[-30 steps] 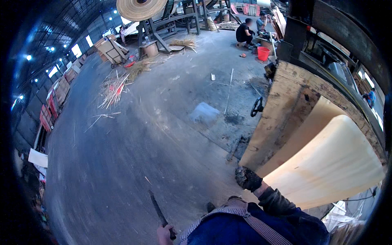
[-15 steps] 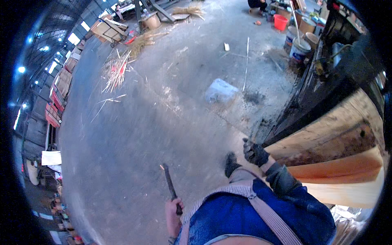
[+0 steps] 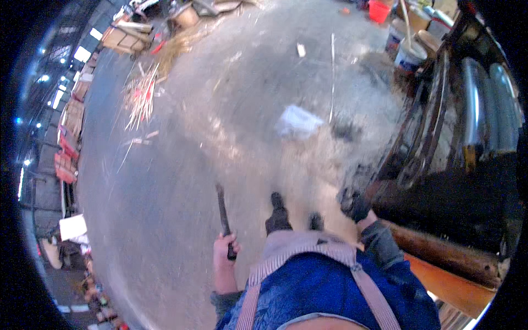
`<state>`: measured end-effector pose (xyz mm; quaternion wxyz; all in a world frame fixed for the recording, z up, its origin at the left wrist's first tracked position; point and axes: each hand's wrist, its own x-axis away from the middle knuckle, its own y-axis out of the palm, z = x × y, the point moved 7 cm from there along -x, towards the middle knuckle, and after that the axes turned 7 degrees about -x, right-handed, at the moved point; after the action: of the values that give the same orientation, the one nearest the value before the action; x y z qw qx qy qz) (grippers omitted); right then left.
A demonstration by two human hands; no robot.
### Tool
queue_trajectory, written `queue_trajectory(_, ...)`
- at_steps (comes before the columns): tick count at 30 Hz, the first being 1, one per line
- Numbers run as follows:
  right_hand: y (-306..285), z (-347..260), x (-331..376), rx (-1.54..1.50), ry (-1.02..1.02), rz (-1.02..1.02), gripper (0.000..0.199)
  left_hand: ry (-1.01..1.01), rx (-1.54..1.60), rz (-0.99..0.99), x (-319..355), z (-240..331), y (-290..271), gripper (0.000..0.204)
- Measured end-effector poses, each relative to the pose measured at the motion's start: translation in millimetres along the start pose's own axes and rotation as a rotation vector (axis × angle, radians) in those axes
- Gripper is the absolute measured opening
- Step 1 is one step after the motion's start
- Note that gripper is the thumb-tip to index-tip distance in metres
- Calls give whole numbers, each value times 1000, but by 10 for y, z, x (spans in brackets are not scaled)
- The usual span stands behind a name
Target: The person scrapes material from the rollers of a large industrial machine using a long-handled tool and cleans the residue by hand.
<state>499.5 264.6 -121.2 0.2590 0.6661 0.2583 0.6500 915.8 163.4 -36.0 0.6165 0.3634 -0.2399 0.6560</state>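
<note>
My bare left hand [image 3: 226,248] is closed round the lower end of a long dark stick-like tool [image 3: 223,212]. The tool points up and away over the concrete floor; its exact kind cannot be told. At the right, a dark glove covers my right hand [image 3: 353,203], which is held out beside the machine with black rails and metal rollers [image 3: 474,110]. Motion blurs its fingers, so what they hold, if anything, does not show. Just below that hand and to its right, a brown log-like wooden piece [image 3: 448,256] lies over an orange-toned wooden sheet [image 3: 448,283].
A crumpled pale plastic sheet [image 3: 300,122] lies on the floor ahead. Beyond it is a thin pole [image 3: 332,77]. Several thin sticks [image 3: 142,99] are heaped at the left. Buckets [image 3: 410,55] stand far right, near a red tub [image 3: 379,11]. My shoe [image 3: 278,212] shows below.
My body has turned and stepped forward along the machine. More of the rollers shows, and the wooden sheets have slid toward the lower right. The left hand has risen with the tool.
</note>
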Motion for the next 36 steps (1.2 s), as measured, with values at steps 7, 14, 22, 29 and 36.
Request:
queue_trajectory(7,231,-255,-1512,85,62,-48,10,-8,-335,64,-1337,1026,563,35)
queue_trajectory(14,450,-647,-2395,532,-230,-149,21,-207,-497,-229,-2998,1773,1336,48)
queue_trajectory(22,114,-583,-3640,252,-142,382,20,-99,-722,-69,-4068,2276,2270,33)
queue_trajectory(29,-506,-977,-5428,666,-335,562,43,62,-920,-59,-5256,1926,2776,27)
queue_trajectory(36,-216,-1256,-6737,819,-401,578,55,61,-1001,-100,-6184,1314,3313,34)
